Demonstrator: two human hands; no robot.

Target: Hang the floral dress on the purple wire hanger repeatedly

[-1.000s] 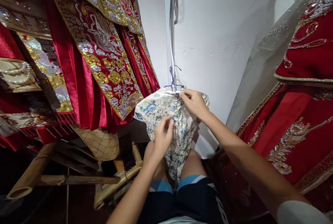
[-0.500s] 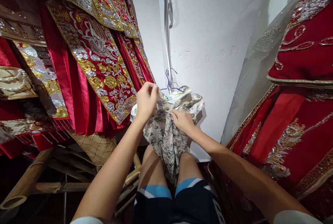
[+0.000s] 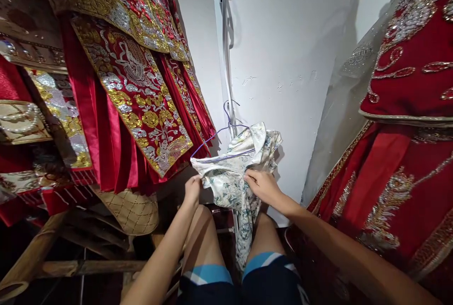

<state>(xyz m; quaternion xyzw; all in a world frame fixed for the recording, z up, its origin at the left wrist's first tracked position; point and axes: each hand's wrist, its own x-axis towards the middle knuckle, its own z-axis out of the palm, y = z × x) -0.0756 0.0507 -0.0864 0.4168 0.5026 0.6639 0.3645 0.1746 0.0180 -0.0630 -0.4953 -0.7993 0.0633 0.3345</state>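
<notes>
dark navy shorts (image 3: 208, 295) are worn, edged on both sides with a broad light-blue band (image 3: 212, 273) and a slanting white stripe (image 3: 196, 278); the forearms (image 3: 157, 253), knees (image 3: 203, 222), left hand (image 3: 193, 190) and right hand (image 3: 262, 186) are seen bare.

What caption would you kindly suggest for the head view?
Left hand and right hand grip a floral garment on a purple hanger.

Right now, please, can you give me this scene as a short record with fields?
Left hand: pinches the edge of the floral garment
Right hand: grips its cloth near the middle
Purple hanger: hook uppermost; left slope bare, right slope partly covered by cloth
Left side: red embroidered garment
Right side: red beaded garment
Background: white wall
</notes>
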